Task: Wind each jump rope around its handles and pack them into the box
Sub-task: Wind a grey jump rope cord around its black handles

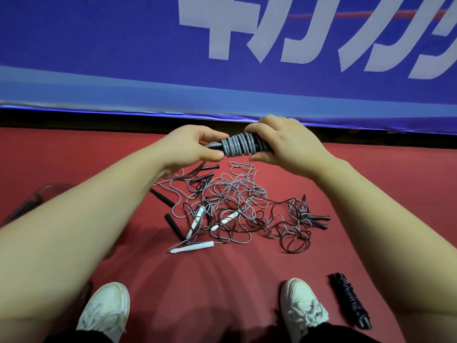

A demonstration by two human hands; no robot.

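Two white sneakers [106, 310] at 7 and 5 o'clock on the red floor [222, 293], two bare forearms reaching in from the low corners. One wound black rope [350, 299] lies at 5 o'clock, just right of the right sneaker, apart from the rest. Centre: one tangle of loose ropes [237, 209], grey and dark cords mixed. Three white handles [193, 248] show at its 7 o'clock side, and at least six black handles [174, 226] at its 9, 11 and 3 o'clock edges. Just above the tangle, toward 12, both hands are up off the floor on one grey rope [237, 146], its cord coiled tight round black handles. Left hand [197, 147] pinches the bundle's left end. Right hand [284, 142] grips its right end. One blue banner [123, 58] with white lettering at 12 o'clock.
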